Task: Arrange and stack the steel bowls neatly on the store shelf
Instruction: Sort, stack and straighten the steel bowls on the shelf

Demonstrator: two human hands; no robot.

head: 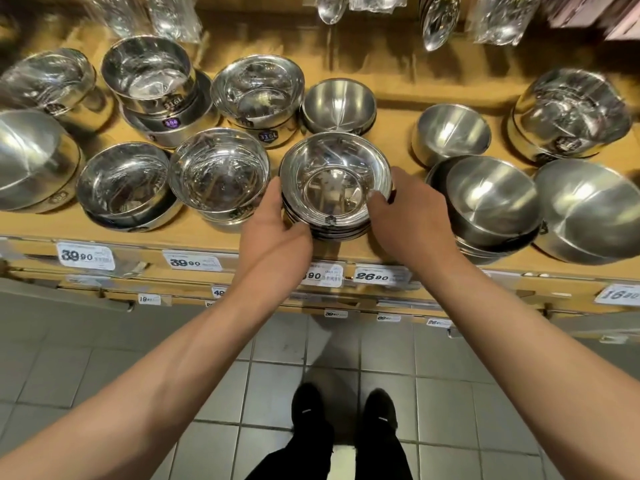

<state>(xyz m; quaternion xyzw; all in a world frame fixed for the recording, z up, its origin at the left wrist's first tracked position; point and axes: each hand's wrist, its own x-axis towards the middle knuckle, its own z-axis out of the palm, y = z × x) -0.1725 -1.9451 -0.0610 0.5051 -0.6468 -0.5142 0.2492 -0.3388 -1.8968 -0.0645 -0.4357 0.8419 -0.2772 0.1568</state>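
A stack of shiny steel bowls stands near the front edge of the wooden shelf, at its middle. My left hand grips the stack's left side and my right hand grips its right side, fingers curled on the rim. More steel bowls sit around it: a plastic-wrapped stack just to the left, a matte bowl behind, and a tilted matte stack to the right.
Further bowl stacks fill the shelf's left side and far right. Wrapped steel items hang above the shelf. Price tags line the shelf's front edge. Tiled floor and my black shoes are below.
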